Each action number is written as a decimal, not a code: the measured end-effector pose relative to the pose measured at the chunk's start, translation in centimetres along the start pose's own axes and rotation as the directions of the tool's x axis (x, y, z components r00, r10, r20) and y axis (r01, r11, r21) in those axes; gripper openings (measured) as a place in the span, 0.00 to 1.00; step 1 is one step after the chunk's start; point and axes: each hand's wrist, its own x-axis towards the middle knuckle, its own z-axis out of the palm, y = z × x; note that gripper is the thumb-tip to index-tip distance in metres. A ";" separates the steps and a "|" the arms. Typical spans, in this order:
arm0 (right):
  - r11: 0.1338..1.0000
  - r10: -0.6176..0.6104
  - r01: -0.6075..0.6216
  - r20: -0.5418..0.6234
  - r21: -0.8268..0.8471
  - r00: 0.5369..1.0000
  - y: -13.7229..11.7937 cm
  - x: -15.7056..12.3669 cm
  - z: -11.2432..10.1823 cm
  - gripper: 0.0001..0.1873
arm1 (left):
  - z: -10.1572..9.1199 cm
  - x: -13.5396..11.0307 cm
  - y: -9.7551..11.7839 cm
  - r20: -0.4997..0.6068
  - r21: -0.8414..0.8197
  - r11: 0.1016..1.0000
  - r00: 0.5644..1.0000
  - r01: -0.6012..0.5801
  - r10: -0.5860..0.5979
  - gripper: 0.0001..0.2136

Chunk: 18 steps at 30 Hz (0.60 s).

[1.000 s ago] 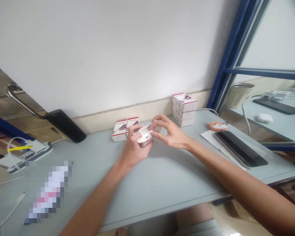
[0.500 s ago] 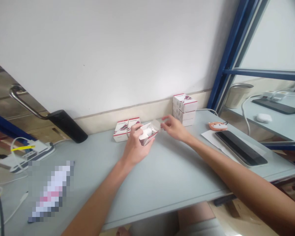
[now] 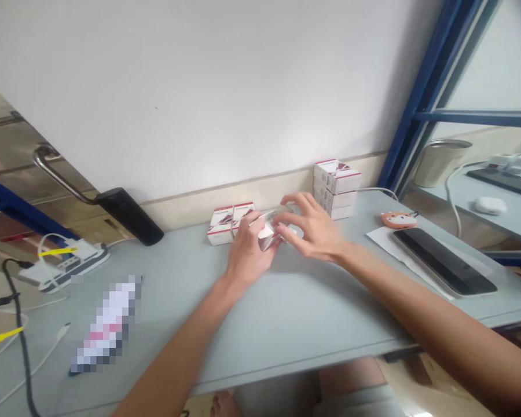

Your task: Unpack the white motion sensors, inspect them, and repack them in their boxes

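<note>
Right hand [image 3: 316, 231] now in at the small white box [image 3: 267, 238], where half a second ago it stood clear; fingers part-curled, cannot tell whether they pinch anything. Left hand [image 3: 249, 252] wraps the box, over the table [image 3: 243, 330], between the paired boxes [image 3: 220, 227] and the stack [image 3: 336, 194]. Judgement: keep the left grip firm but light, lest the walls buckle under the right fingertips.
</note>
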 end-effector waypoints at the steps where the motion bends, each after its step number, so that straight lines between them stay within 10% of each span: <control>1: 1.000 -0.030 0.030 0.039 -0.004 0.999 0.1 -0.1 0.0 0.13 | 0.0 0.0 0.0 -0.005 0.007 1.000 1.000 0.002 -0.002 0.32; 18: 0.988 -0.074 0.089 0.121 -0.125 0.990 2.8 -0.1 0.5 0.09 | -0.1 0.0 -0.3 0.018 -0.025 0.988 0.989 0.150 -0.150 0.33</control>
